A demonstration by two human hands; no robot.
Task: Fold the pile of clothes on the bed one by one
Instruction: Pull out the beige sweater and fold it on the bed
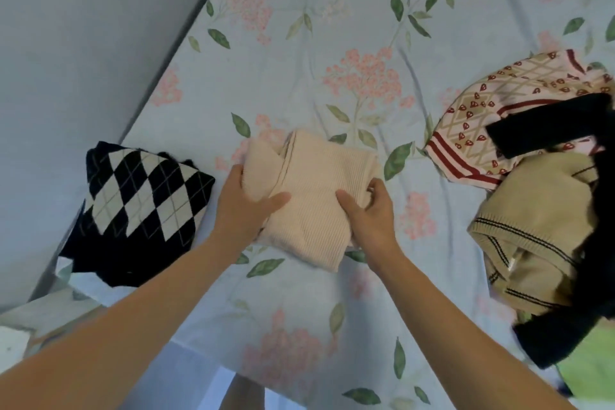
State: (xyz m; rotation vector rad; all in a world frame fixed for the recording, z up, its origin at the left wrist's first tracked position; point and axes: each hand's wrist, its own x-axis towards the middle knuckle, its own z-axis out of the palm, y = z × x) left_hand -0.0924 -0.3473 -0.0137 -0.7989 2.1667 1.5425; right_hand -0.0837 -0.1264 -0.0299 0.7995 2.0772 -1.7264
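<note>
My left hand (246, 201) and right hand (369, 210) grip cream ribbed sweater (312, 196), folded compact, thick, on bed (299, 53).

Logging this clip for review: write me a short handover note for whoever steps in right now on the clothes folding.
Left hand and right hand both grip the folded cream knit sweater at mid-bed.
Done: black-and-white argyle sweater lies folded at the left.
Left: set the cream one down, then fold the pile at the right: heart-pattern sweater, tan knit, black garment.
All lie on the floral bedsheet.
</note>
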